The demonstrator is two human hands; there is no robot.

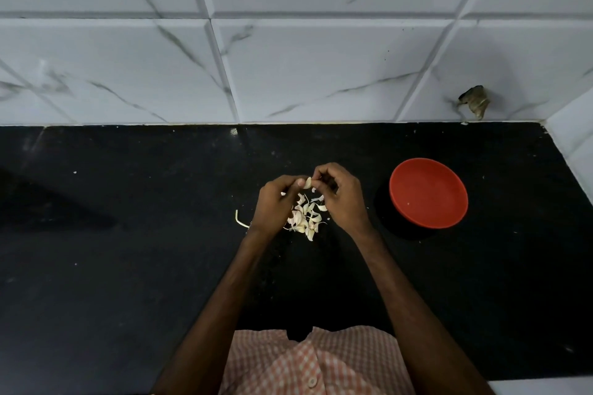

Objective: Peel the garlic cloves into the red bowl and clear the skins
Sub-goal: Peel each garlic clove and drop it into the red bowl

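Observation:
A pale garlic clove [308,183] is held between both hands above the black counter. My left hand [276,202] pinches it with thumb and fingers from the left. My right hand [340,196] pinches its right end with curled fingers. Below the hands lies a small heap of garlic cloves and papery skins [305,218]. The red bowl [428,192] stands to the right of the hands, with only a few tiny white specks inside.
A thin garlic stem [240,220] lies left of the heap. The black counter [128,266] meets a white marble-patterned tile wall [288,74] at the back and a white side wall [574,144] at the right. A dark chipped hole [475,99] marks the wall.

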